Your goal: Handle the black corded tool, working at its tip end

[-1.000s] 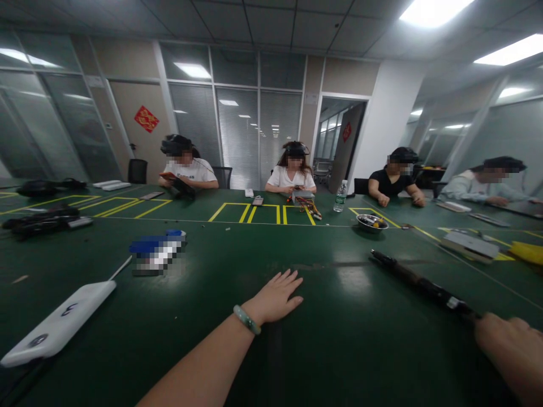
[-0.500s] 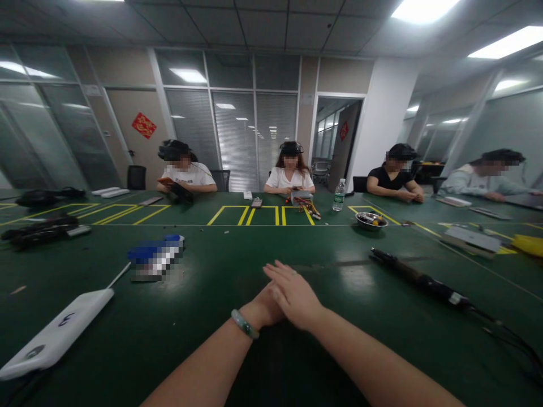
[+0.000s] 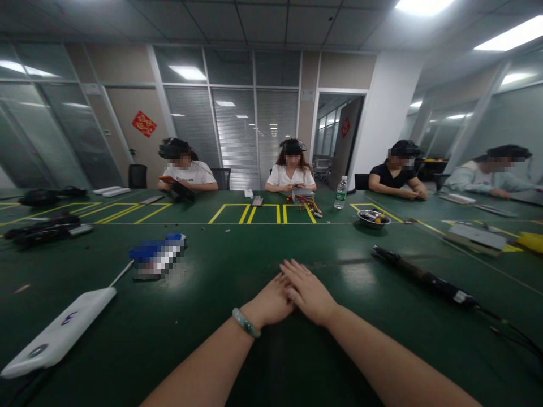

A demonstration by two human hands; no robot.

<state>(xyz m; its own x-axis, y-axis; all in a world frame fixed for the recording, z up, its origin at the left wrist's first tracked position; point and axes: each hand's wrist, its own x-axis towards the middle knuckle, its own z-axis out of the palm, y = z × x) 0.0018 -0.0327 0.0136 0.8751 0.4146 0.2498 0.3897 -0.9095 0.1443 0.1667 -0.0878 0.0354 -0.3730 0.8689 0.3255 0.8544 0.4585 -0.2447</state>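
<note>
Both bare hands meet over the green table (image 3: 203,316), near the middle of the view. My right hand (image 3: 311,297) lies across the fingers of my left hand, its own fingers stretched out and close together. Beneath it, my left hand (image 3: 271,299) is flat with its back up; its fingertips are mostly hidden. Neither hand holds an object. A jade-coloured bangle (image 3: 246,323) circles the left wrist. To the right lies a dark electric screwdriver (image 3: 418,276) with a cable. On the left are a white power bank (image 3: 63,330) and a blurred-out phone-like item (image 3: 158,257).
A metal bowl (image 3: 373,219) of small parts and a water bottle (image 3: 340,193) stand farther back. A grey box with coloured wires (image 3: 306,199) lies near yellow tape lines. Black gear (image 3: 44,230) sits at left. Several people with headsets sit across the table.
My right hand has shifted slightly right, and the left hand has slid out a little, so more of its back and fingers shows. The view has tilted slightly.
</note>
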